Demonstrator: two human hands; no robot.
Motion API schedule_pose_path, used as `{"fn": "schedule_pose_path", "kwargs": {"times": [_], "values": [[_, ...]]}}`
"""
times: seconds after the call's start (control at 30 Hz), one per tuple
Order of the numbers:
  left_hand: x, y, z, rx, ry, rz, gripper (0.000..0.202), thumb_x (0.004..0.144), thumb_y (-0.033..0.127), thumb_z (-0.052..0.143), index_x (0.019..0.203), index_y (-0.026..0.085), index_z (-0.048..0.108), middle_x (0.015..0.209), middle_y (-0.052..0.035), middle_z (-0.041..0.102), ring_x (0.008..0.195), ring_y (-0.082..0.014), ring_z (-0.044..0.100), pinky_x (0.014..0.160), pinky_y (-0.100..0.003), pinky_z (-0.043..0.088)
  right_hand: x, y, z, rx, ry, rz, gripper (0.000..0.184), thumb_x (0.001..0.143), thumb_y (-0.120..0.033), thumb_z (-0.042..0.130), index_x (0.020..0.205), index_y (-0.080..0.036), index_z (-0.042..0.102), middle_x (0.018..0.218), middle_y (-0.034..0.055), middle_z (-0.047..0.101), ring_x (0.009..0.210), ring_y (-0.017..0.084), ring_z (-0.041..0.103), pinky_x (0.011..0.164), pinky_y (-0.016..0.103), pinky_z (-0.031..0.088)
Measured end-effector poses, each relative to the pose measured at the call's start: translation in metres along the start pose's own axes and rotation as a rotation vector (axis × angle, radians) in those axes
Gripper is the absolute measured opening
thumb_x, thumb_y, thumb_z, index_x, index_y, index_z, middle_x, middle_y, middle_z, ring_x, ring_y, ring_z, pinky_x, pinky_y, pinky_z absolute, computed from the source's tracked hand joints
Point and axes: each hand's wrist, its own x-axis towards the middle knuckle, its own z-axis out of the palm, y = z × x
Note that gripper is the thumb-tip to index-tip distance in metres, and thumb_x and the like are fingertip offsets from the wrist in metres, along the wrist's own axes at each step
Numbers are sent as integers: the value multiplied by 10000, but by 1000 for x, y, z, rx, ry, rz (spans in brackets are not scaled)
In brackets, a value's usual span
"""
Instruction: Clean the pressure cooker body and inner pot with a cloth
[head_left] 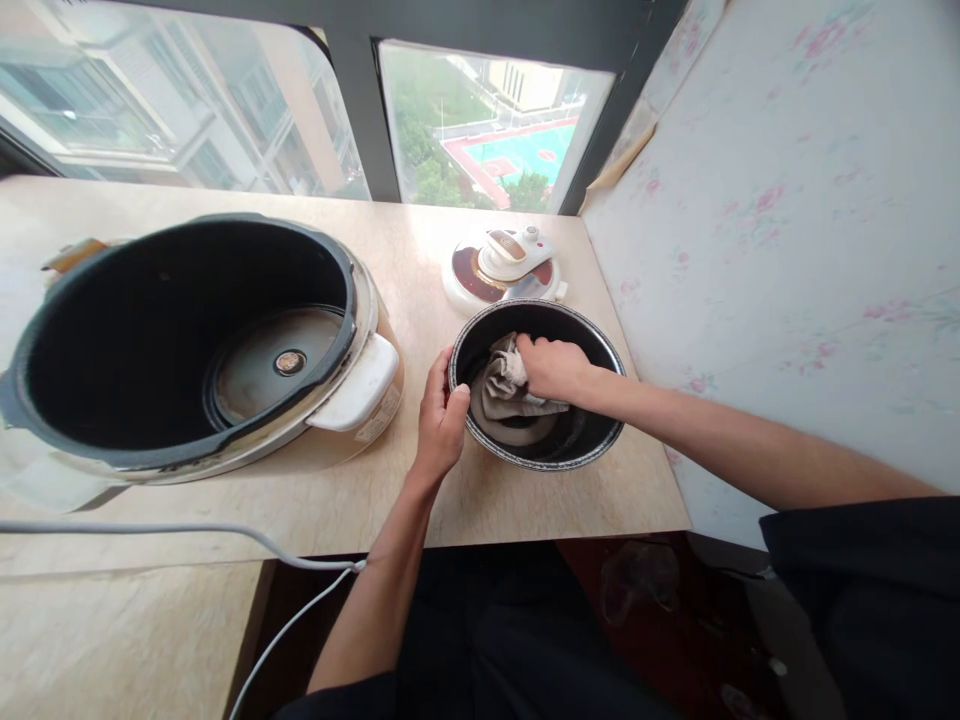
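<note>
A dark inner pot [592, 430] with a worn pale rim stands on the stone-look sill in front of me. My left hand [442, 415] grips its left rim, thumb over the edge and fingers along the outside. Down inside the pot, my right hand [553, 366] is closed on a crumpled grey-beige cloth [504, 385], which lies against the pot's inner wall and bottom. The fingertips of the right hand are partly hidden in the cloth's folds.
Left of the pot stands the large cooker body [352, 395], open on top, with a white side handle [360, 385]. Behind the pot lies the white and brown lid [480, 275]. A grey power cord [247, 530] crosses the sill's front edge. A papered wall [787, 250] bounds the right side.
</note>
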Motion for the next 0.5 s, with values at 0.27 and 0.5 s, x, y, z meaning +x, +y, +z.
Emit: {"fn": "schedule_pose_path", "kwargs": {"times": [0.27,0.5], "values": [[-5,-2,10,-106,15,-25,562,1014,421,438,1523,183,418,1592,-100,401,1498,-240,338,1256,-382,241,29,-11,3,1093,-18,-104,407,662,-206,732,1054,-139,649,1105,85,709,1059,262,660,916,325,512],[-9,2,18,-190,43,-101,603,1035,518,382,1543,193,398,1605,-88,385,1510,-221,317,1248,-352,261,-4,-36,-5,1454,-360,-161,411,517,-85,648,925,-131,645,861,21,692,815,179,627,726,257,502]]}}
